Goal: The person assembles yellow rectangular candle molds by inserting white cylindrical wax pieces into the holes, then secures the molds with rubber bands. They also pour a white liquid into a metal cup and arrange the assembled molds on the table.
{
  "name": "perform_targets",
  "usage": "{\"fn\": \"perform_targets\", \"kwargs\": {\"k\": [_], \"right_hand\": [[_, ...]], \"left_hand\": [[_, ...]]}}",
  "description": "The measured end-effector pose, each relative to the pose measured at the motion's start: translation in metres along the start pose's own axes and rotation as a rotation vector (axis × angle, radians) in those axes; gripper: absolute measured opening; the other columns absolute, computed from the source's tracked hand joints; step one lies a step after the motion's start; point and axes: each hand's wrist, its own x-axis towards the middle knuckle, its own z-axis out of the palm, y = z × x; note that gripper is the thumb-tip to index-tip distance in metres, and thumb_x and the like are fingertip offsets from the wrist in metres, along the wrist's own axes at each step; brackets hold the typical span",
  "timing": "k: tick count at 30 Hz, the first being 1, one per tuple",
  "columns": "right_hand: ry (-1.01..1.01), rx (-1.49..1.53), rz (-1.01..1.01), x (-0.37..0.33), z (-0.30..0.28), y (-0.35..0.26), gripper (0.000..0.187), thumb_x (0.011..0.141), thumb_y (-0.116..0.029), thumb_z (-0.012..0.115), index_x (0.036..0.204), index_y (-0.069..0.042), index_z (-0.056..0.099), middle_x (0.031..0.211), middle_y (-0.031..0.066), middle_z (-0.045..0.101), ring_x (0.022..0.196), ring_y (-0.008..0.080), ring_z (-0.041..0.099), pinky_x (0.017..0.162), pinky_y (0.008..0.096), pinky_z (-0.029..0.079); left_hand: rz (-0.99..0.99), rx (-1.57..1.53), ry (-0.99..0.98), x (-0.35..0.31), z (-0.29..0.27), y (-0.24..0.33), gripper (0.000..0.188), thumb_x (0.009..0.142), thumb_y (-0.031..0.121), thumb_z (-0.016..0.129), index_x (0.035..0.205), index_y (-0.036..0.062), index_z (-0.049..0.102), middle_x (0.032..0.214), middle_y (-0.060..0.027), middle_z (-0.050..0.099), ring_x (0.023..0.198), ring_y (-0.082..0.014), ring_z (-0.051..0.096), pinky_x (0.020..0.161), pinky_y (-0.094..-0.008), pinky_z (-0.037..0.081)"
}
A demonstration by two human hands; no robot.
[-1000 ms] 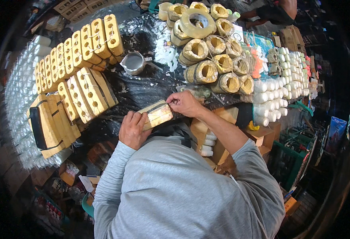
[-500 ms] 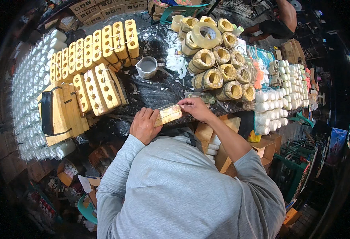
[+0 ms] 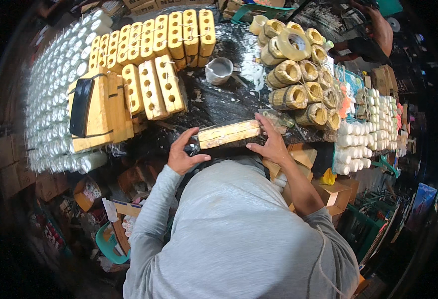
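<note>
A pale yellow two-part block mould [image 3: 229,134] lies lengthwise near the table's front edge, a seam running along it. My left hand [image 3: 183,153] is at its left end, thumb and fingers spread. At the right end is my right hand [image 3: 271,143], also open, its fingertips close to the block's corner. Whether either hand touches the block I cannot tell. Crumpled clear plastic [image 3: 279,119] lies just beyond my right hand. Farther back stands a metal cup with a handle [image 3: 219,71], greyish inside.
Yellow moulds with round holes [image 3: 161,87] stand at the left, beside a strapped block [image 3: 92,132] bearing a black flat object [image 3: 81,107]. Hollow tied tubes [image 3: 289,97] are piled right, topped by a tape roll [image 3: 293,44]. White cylinders [image 3: 351,139] stack farther right; a person [image 3: 376,37] is beyond.
Both hands have opened and drawn apart to the block's ends, uncovering most of it. The scene has shifted right in the view, with the left-hand moulds also sitting higher.
</note>
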Motion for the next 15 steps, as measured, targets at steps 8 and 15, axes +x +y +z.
{"fn": "perform_targets", "kwargs": {"k": [8, 15], "right_hand": [[0.004, -0.21, -0.076, 0.013, 0.013, -0.014, 0.097, 0.076, -0.038, 0.093, 0.154, -0.005, 0.046, 0.152, 0.0247, 0.051, 0.143, 0.0415, 0.047, 0.12, 0.0473, 0.038], [0.035, -0.321, -0.092, 0.014, 0.02, -0.024, 0.09, 0.078, -0.042, 0.092, 0.147, -0.002, 0.05, 0.148, 0.0242, 0.053, 0.138, 0.0426, 0.05, 0.117, 0.0492, 0.04]], "left_hand": [[0.198, -0.007, 0.119, 0.001, 0.021, -0.01, 0.061, 0.088, 0.022, 0.083, 0.142, 0.0013, 0.062, 0.14, -0.0205, 0.065, 0.128, -0.0326, 0.065, 0.109, -0.0406, 0.049], [0.204, -0.01, 0.086, 0.001, 0.018, -0.01, 0.068, 0.088, 0.026, 0.084, 0.145, 0.0013, 0.057, 0.141, -0.0219, 0.063, 0.131, -0.0353, 0.062, 0.11, -0.0411, 0.048]]}}
